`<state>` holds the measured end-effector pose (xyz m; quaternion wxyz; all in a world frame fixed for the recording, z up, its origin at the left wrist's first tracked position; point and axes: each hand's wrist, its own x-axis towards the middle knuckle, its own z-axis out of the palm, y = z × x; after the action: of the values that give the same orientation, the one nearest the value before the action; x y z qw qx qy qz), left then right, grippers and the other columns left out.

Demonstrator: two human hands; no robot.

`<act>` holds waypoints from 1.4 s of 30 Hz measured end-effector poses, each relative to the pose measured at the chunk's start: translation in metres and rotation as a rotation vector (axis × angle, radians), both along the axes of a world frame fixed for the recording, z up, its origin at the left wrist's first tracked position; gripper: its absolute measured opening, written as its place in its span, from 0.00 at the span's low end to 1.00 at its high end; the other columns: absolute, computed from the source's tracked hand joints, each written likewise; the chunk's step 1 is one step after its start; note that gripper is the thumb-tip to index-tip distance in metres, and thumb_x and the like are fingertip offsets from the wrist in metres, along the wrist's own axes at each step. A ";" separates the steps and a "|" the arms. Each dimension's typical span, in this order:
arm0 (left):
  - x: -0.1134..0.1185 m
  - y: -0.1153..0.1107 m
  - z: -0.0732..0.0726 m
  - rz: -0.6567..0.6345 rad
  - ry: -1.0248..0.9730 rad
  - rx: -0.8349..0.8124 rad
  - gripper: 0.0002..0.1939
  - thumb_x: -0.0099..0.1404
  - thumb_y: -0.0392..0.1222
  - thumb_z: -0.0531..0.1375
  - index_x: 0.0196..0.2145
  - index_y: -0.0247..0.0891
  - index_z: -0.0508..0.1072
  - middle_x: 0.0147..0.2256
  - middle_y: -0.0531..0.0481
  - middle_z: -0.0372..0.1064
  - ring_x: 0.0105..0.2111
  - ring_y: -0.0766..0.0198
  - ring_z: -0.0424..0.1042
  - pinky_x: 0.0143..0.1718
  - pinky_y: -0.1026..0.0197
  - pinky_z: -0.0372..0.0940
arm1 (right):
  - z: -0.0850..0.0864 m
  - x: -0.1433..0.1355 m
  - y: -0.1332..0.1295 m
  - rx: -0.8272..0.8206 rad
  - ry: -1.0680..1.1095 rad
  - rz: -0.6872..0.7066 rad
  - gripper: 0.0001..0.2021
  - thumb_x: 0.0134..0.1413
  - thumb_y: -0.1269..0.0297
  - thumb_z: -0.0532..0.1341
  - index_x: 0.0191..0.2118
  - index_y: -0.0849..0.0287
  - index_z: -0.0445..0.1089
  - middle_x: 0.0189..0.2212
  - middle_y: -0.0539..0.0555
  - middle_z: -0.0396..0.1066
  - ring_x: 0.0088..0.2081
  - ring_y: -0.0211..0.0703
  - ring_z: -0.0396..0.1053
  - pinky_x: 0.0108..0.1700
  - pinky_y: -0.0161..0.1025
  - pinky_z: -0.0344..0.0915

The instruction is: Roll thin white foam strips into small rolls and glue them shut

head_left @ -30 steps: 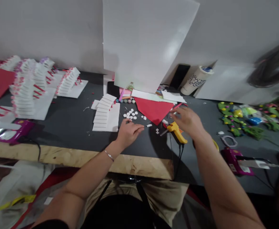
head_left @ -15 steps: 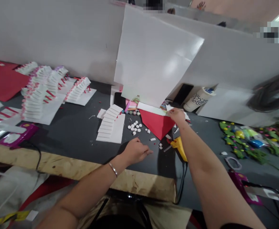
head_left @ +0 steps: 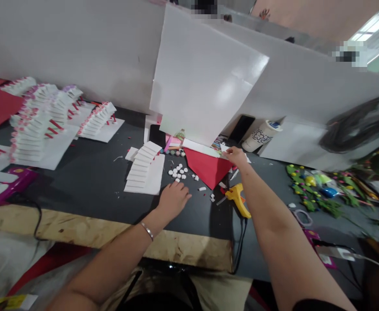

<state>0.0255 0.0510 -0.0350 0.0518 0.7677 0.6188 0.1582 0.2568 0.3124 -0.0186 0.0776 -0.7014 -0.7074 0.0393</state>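
Note:
My left hand lies palm down on the dark table, its fingers spread a little, just below a cluster of small white discs. My right hand reaches to the back of the table, fingers pinched at the right end of a white strip and some paper scraps; what they hold is too small to make out. Below that strip lies a red sheet with a pointed lower edge. A white stepped piece on a base stands left of the discs. The yellow glue gun rests beside my right forearm.
Several finished stepped pieces stand at the left near a purple device. A large white board leans at the back, with a black phone and a cup beside it. Green decorations lie at right.
My left hand has moved up and left toward the white discs, and its fingers now spread on the table. My right hand stays at the strip's end. The view has shifted slightly right.

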 end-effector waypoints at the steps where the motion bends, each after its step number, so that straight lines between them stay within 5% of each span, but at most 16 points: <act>1: -0.002 0.001 0.002 0.035 0.012 -0.007 0.08 0.69 0.43 0.59 0.36 0.37 0.74 0.37 0.46 0.72 0.43 0.57 0.68 0.41 0.56 0.60 | 0.000 -0.001 -0.002 0.002 -0.004 0.007 0.15 0.55 0.54 0.61 0.41 0.56 0.77 0.40 0.57 0.79 0.39 0.47 0.74 0.36 0.36 0.63; 8: -0.012 0.004 0.009 0.148 0.006 0.047 0.08 0.70 0.42 0.57 0.40 0.37 0.73 0.42 0.44 0.71 0.45 0.54 0.67 0.43 0.55 0.63 | 0.006 -0.004 -0.008 0.045 -0.024 0.008 0.15 0.59 0.61 0.55 0.43 0.59 0.78 0.42 0.61 0.78 0.42 0.49 0.74 0.40 0.38 0.64; 14: -0.009 0.003 0.008 -0.016 -0.094 0.206 0.11 0.72 0.40 0.53 0.33 0.37 0.73 0.34 0.46 0.71 0.38 0.58 0.67 0.36 0.57 0.62 | 0.011 0.004 -0.009 0.006 -0.029 0.022 0.14 0.57 0.57 0.57 0.42 0.54 0.77 0.43 0.56 0.78 0.42 0.46 0.74 0.40 0.37 0.65; 21: 0.000 0.000 0.001 -0.238 -0.157 0.206 0.09 0.70 0.38 0.56 0.32 0.37 0.72 0.32 0.49 0.71 0.35 0.61 0.67 0.34 0.60 0.61 | 0.011 0.002 -0.012 -0.044 -0.014 0.030 0.14 0.58 0.56 0.58 0.44 0.57 0.76 0.39 0.55 0.79 0.38 0.44 0.75 0.37 0.35 0.64; 34: 0.002 -0.001 -0.001 -0.299 -0.150 0.206 0.11 0.71 0.39 0.54 0.32 0.37 0.73 0.31 0.48 0.70 0.34 0.61 0.66 0.33 0.60 0.60 | 0.012 0.000 -0.014 -0.002 -0.074 0.182 0.11 0.58 0.59 0.59 0.40 0.53 0.76 0.45 0.53 0.78 0.46 0.45 0.72 0.46 0.37 0.62; 42: 0.004 -0.001 -0.003 -0.307 -0.150 0.186 0.11 0.71 0.40 0.54 0.32 0.37 0.73 0.32 0.48 0.69 0.35 0.61 0.67 0.34 0.60 0.61 | 0.017 -0.004 -0.015 -0.015 -0.109 0.151 0.12 0.58 0.55 0.58 0.38 0.52 0.77 0.41 0.53 0.79 0.42 0.47 0.74 0.41 0.38 0.63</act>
<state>0.0294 0.0501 -0.0377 0.0503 0.8406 0.4716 0.2617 0.2533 0.2977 -0.0019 0.0306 -0.6479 -0.7610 0.0122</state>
